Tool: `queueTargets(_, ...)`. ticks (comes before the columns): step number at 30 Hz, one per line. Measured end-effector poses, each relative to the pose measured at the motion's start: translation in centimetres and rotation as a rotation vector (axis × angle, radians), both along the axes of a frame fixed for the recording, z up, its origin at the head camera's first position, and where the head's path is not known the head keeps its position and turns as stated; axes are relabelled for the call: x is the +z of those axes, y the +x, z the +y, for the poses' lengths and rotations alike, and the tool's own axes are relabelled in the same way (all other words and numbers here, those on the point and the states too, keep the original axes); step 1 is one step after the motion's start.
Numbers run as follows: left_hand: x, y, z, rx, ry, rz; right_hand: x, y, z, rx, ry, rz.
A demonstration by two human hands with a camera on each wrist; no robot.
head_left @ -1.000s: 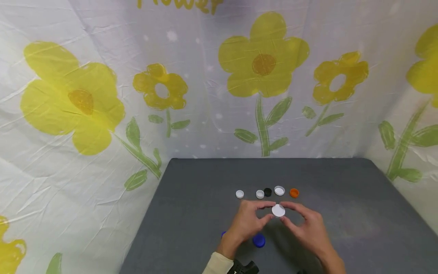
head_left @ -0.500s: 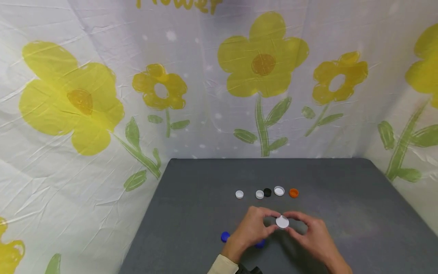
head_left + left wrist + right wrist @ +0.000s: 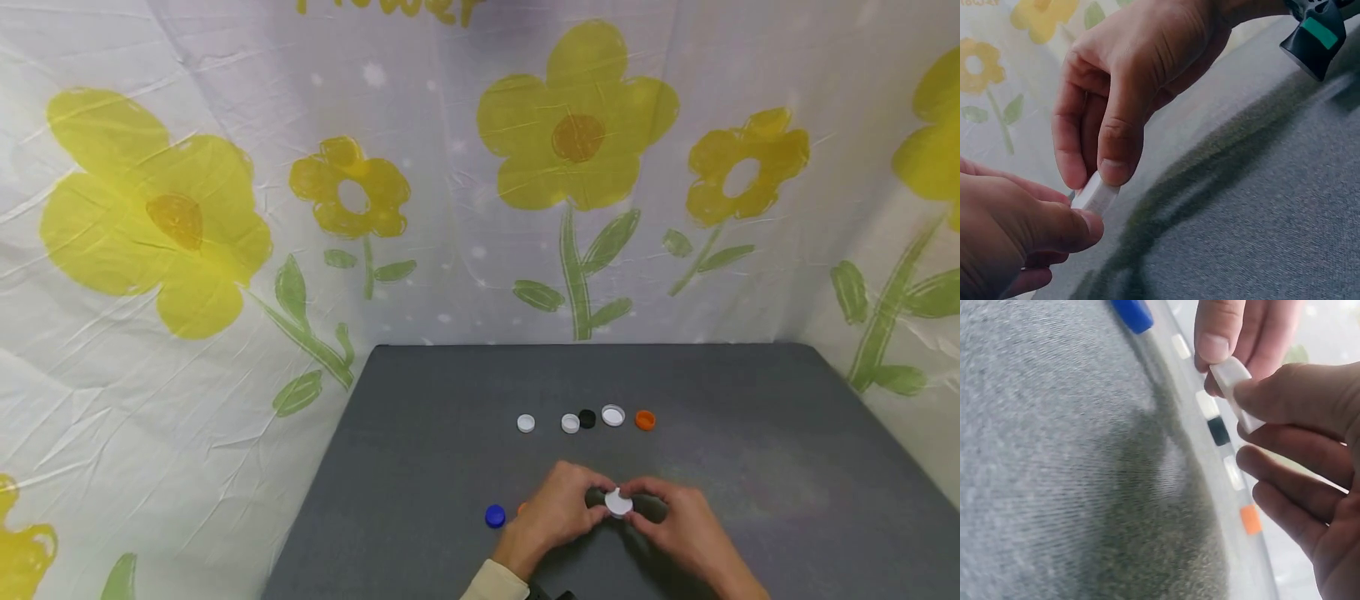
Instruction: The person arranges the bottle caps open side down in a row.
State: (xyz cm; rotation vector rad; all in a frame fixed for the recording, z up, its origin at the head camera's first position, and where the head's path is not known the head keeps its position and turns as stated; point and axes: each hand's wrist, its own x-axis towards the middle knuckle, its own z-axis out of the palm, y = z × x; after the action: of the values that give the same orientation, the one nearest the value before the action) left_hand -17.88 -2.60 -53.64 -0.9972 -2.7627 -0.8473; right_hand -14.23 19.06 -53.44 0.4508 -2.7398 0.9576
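My left hand [image 3: 558, 510] and right hand [image 3: 681, 521] each pinch an edge of the white cap [image 3: 618, 503] between thumb and fingers, above the grey table [image 3: 427, 450]. I'd judge it midway: lifted, not yet set down. A row of caps [image 3: 587, 418] lies beyond (finished or waiting, I can't tell), a blue cap [image 3: 495, 517] nearer.

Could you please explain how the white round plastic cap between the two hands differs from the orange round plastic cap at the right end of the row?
The white round plastic cap is pinched by the left hand and right hand; the orange round plastic cap lies on the dark grey table. In the head view, the white cap is nearer; the orange cap is farther. Both are round.
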Motion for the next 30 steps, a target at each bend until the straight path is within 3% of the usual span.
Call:
queueTargets(18, -1.5, 0.5, 0.4, -0.011, -0.106, 0.032, -0.9, -0.1, -0.3, 0.042, 0.083, -0.159)
queueTargets(30, -1.5, 0.8, 0.6, 0.025, -0.148, 0.022, -0.9, -0.4, -0.9, -0.035, 0.083, -0.251)
